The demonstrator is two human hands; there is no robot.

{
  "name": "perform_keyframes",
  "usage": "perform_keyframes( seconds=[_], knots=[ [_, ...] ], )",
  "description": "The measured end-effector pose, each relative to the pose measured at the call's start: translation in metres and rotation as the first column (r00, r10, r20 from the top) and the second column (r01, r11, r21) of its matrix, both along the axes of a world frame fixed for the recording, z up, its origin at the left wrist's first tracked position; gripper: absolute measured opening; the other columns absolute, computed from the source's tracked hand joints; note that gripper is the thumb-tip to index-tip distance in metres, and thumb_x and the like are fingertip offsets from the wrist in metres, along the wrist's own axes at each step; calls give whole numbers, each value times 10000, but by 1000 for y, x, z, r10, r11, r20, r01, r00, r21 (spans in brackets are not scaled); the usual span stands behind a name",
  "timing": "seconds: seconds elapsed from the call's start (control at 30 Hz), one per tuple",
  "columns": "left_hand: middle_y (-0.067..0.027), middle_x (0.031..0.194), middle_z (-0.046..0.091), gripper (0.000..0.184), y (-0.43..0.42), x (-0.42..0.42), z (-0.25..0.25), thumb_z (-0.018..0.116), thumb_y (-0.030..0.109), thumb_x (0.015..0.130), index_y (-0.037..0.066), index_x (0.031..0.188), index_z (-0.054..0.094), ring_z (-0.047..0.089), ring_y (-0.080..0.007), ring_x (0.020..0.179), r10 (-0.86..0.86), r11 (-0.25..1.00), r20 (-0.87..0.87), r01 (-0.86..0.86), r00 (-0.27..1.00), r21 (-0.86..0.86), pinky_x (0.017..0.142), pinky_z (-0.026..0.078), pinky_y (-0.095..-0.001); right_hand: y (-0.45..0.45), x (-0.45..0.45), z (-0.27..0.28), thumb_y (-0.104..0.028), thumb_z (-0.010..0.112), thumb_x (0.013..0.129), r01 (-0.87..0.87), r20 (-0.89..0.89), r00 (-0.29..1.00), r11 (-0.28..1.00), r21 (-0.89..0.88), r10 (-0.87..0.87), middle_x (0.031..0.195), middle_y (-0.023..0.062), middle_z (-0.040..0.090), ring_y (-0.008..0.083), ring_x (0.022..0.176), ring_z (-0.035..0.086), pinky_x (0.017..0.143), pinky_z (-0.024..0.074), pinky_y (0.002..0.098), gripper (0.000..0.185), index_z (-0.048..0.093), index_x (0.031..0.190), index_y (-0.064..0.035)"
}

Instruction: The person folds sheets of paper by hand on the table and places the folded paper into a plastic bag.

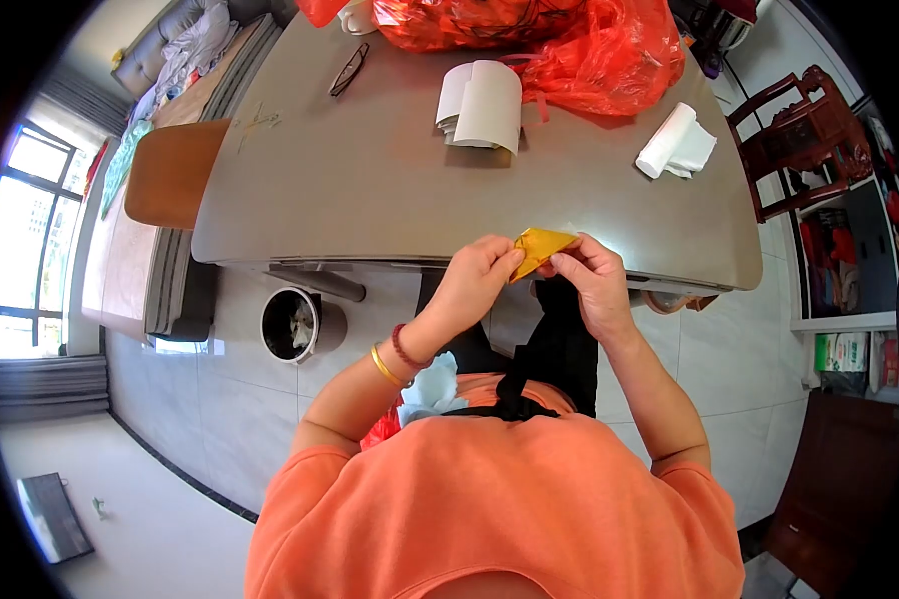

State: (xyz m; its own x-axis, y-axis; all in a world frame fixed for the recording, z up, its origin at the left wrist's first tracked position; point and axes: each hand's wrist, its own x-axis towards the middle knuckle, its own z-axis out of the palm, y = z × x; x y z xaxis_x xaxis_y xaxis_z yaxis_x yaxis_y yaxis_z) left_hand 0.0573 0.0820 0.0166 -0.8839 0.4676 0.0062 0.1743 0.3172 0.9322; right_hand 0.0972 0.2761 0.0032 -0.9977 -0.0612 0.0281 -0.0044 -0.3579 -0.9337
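Observation:
A small folded piece of gold paper [541, 248] is held between my two hands, just off the near edge of the table. My left hand [477, 280] pinches its left corner between thumb and fingers. On the right side, my right hand [597, 282] grips the other end with thumb and forefinger. The paper looks pointed and creased, shiny on its upper face. A red beaded bracelet and a gold bangle sit on my left wrist. My lower fingers are partly hidden.
On the grey table [370, 190] lie a stack of curled white paper [481, 105], a white roll [674, 142], glasses [349, 70] and red plastic bags [599, 60]. A bin [300, 325] stands on the floor at left. Chairs flank the table: an orange-brown one [175, 175] and a carved wooden one [804, 140].

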Motion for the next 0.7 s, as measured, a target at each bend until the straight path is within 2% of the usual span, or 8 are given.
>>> perform_keyframes(
  seconds=[0.07,0.1,0.13,0.17,0.27,0.37,0.47,0.7],
  knots=[
    [-154,800,600,244,1,3,4,569,190,965,-26,856,598,571,-312,723,-19,993,-300,-17,954,-118,687,456,-349,1,0,2,-64,668,908,47,64,997,998,38,-49,904,66,687,145,779,663,774,544,281,174,652,1060,19],
    [-162,815,604,228,1,3,4,581,197,956,-19,885,599,578,-338,739,-12,985,-374,-53,927,-162,688,465,-363,0,0,7,-69,674,886,159,-89,986,932,324,-137,863,78,676,171,742,657,740,536,293,154,651,1014,13],
    [-170,830,609,219,2,3,3,593,205,947,-11,915,599,584,-363,755,-8,975,-446,-92,895,-203,689,473,-377,-1,1,13,-74,681,863,293,-259,950,775,560,-172,823,89,665,196,706,652,706,527,305,137,650,969,7],
    [-178,845,614,216,3,3,5,605,212,938,-4,945,600,591,-389,771,-8,961,-516,-135,857,-240,690,482,-391,-2,0,19,-79,688,841,434,-425,893,543,719,-151,782,101,653,221,670,646,672,519,317,121,649,923,1],
    [-146,864,613,279,11,9,15,663,230,897,29,1074,586,619,-347,782,-24,878,-499,-220,866,-424,679,494,-403,-1,-6,21,-91,676,795,611,-630,775,193,768,55,719,129,606,299,636,609,610,474,374,95,610,792,-23],
    [-106,866,618,362,16,12,13,709,219,844,53,1137,575,630,-298,769,-35,847,-679,-338,734,-409,666,496,-387,-6,-5,18,-110,664,785,603,-614,779,114,789,130,684,110,604,307,612,595,577,445,405,125,575,726,-45],
    [-86,863,618,368,14,8,6,712,177,817,60,1141,583,625,-267,747,-61,835,-759,-383,648,-394,664,491,-383,-10,-1,17,-118,654,792,546,-558,819,117,830,136,648,106,597,303,607,601,576,438,413,128,586,708,-50],
    [-90,825,592,352,7,4,7,671,70,817,36,1150,564,603,-265,767,-46,879,-807,-360,589,-313,691,479,-390,-10,-1,22,-150,618,805,449,-468,878,168,877,98,644,141,618,331,586,612,571,466,426,164,598,685,-40]
  ],
)
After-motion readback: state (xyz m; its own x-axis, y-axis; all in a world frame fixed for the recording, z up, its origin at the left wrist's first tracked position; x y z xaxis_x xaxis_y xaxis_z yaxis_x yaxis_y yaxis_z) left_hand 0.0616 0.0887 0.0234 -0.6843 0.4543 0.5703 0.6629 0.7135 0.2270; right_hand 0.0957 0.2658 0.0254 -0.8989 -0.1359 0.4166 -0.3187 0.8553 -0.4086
